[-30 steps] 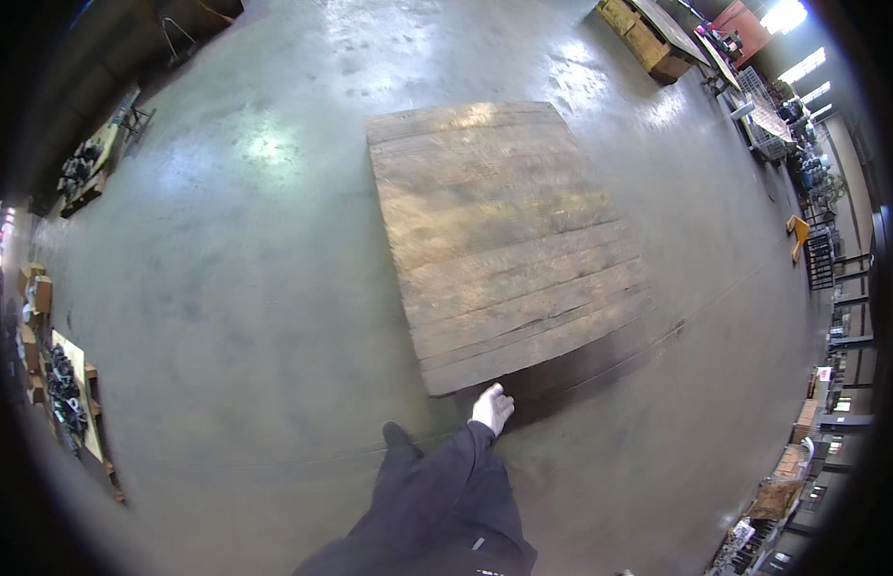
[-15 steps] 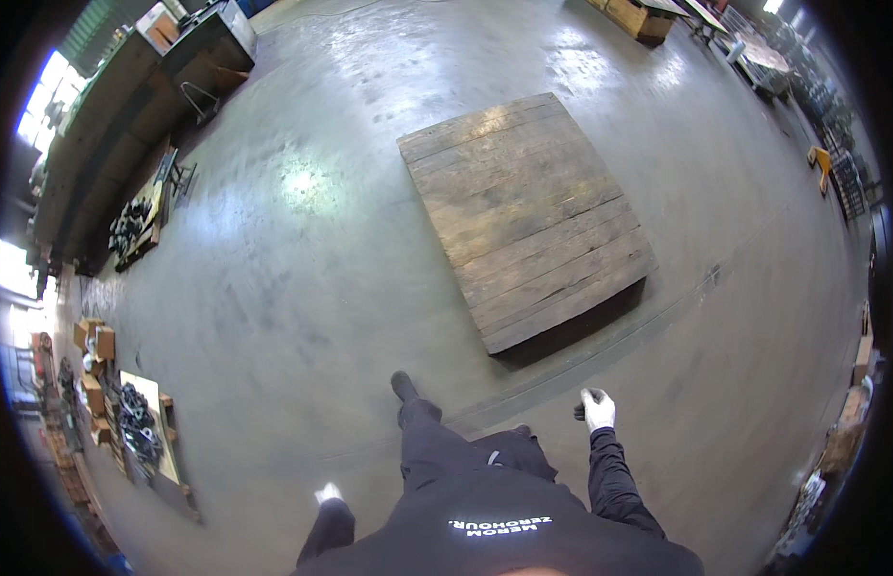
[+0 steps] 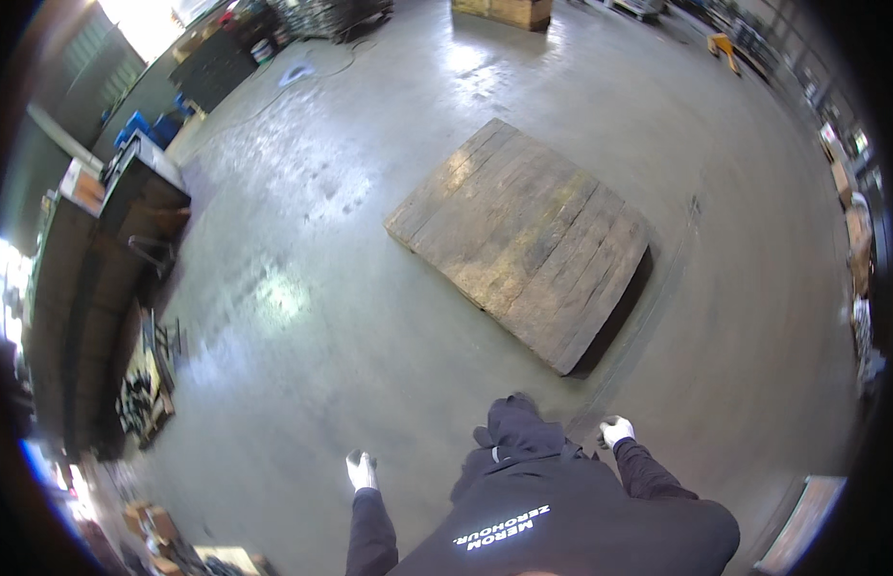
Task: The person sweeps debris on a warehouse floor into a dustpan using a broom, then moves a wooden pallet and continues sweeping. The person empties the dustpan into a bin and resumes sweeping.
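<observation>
My left hand (image 3: 361, 470) hangs low at my side in a white glove with greyish fingers. Its fingers are loosely bent and slightly apart, and nothing shows in it. My right hand (image 3: 616, 432), gloved the same way, is held out at the other side with its fingers curled in. No object shows in that hand either. Nearest to it, ahead of me and out of touch, lies a low wooden platform (image 3: 523, 245) of worn brown planks on the floor. Both hands are over the bare grey floor.
A dark workbench-like structure (image 3: 82, 307) stands along the left, beside a pallet of metal parts (image 3: 139, 394). Cardboard boxes (image 3: 151, 521) sit at the lower left. A wooden crate (image 3: 504, 12) and a yellow pallet jack (image 3: 723, 50) stand far ahead. A flat panel (image 3: 801, 523) lies at the lower right.
My view has turned to the right, so the platform appears rotated and the left-side furniture has shifted down. My left hand has swung forward; my right hand appears lower and nearer my body.
</observation>
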Tool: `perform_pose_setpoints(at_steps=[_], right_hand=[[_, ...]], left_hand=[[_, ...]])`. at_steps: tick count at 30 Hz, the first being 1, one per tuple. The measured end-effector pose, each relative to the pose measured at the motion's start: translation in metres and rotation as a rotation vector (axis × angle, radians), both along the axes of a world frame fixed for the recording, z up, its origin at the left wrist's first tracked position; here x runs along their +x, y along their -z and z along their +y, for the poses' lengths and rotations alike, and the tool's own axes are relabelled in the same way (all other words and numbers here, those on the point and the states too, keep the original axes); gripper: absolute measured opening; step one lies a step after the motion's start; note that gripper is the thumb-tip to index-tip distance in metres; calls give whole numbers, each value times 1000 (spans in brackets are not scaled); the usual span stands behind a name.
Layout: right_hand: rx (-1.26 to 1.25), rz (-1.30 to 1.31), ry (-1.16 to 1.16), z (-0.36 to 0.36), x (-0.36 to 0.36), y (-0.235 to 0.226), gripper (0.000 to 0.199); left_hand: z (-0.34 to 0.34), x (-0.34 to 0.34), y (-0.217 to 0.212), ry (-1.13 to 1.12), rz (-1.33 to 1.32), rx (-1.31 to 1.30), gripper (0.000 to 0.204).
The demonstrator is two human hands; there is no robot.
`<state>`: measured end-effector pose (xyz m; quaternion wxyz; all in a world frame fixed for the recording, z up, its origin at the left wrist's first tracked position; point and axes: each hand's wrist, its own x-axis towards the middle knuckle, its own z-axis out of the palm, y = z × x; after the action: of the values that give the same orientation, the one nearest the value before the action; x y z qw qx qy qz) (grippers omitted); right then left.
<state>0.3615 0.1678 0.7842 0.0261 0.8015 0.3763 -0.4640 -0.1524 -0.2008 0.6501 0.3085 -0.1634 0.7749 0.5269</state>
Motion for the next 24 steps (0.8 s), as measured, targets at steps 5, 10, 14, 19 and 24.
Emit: perform_pose_setpoints(at_steps=[5,10,14,19,24], right_hand=[[5,89,45,-19,-106,82,35],[38,-164,-127,17,-216,184,49],[-37,-297,-334,56,-356,189,52],[253,-54,-281,133,-541,146,63],[418,130,63,185,-636,202,55]], left_hand=[[34,-120,37,95,21,-45,36],[15,-178,60,345,153,-57,33],[-35,-238,75,672,-16,-186,38],[-9,-321,120,468,-208,-186,31],[92,-476,152,626,-194,-137,29]])
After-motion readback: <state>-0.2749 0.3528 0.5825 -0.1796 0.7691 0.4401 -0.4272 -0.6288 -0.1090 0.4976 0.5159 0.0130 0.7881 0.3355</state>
